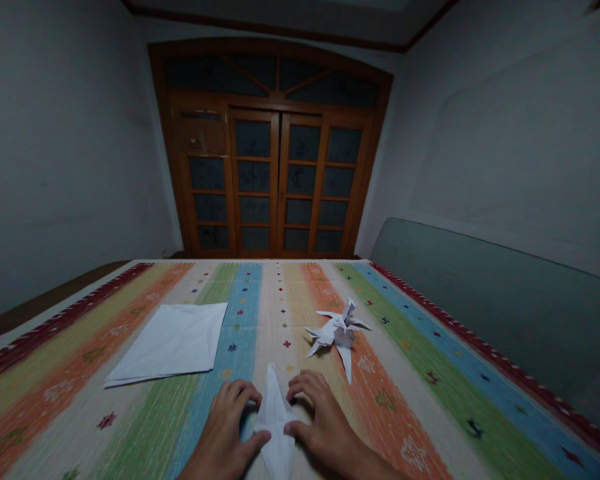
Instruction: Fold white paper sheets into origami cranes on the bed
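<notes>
A narrow, folded white sheet of paper (275, 413) lies on the table in front of me, long and pointed at its far end. My left hand (230, 427) curves around its left side, with the thumb on the paper and the fingertips at the edge. From the other side my right hand (323, 420) holds it the same way, thumb on the lower middle and fingers bent at the right edge. Beyond my right hand stands a white origami figure (337, 330) with several pointed arms. Flat to the left lies a stack of white paper (175, 343).
A striped, multicoloured tablecloth (100, 420) covers the table. Along the right side runs a pale green panel (500, 300), possibly a bench back. Wooden doors with glass panes (280, 180) close off the far wall.
</notes>
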A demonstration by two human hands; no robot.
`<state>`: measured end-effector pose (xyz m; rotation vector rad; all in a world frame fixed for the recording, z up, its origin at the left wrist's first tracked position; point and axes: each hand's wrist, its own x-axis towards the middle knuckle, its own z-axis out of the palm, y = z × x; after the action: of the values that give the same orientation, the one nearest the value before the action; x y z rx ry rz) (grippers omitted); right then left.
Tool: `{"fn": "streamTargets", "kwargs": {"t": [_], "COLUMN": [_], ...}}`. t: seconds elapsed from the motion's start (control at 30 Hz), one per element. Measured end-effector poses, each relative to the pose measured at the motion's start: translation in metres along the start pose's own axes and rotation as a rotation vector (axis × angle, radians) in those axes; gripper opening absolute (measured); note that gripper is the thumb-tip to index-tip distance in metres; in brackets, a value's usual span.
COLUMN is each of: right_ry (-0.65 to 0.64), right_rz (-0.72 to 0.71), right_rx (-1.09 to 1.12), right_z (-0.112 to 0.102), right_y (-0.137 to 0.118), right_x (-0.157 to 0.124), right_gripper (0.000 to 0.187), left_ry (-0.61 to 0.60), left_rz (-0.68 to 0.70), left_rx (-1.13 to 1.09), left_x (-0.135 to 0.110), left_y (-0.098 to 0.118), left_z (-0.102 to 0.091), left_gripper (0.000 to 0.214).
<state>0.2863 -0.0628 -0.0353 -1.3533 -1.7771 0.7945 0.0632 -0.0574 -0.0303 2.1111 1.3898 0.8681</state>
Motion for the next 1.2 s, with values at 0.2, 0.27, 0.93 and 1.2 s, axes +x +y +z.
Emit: {"fn": "streamTargets", "kwargs": {"t": [0.2, 0.27, 0.93, 1.2], "right_ry": [-0.087, -0.064, 0.18, -0.123], "right_rz": [0.033, 0.001, -0.841, -0.63], "right_rx": [0.415, 0.461, -0.073, -0.26], "right_z": [0.007, 0.009, -0.013, -0.012], "right_y": [-0.002, 0.0, 0.0, 0.012], "right_x": [0.0, 0.0, -0.001, 0.006], "right_gripper": [0.04, 0.042, 0.03, 0.031], "left_ry": [-0.022, -0.014, 0.168, -0.049], "left_rz": [-0.03, 0.005, 0.694, 0.639], "left_rx": [-0.125, -0.164, -0.036, 0.128], "left_x": [-0.004, -0.004, -0.004, 0.008], "left_y": [-0.007, -0.009, -0.015, -0.008], "left_z": [0.009, 0.011, -0.012, -0.019], "left_gripper": [0.021, 0.015, 0.029, 0.038]}}
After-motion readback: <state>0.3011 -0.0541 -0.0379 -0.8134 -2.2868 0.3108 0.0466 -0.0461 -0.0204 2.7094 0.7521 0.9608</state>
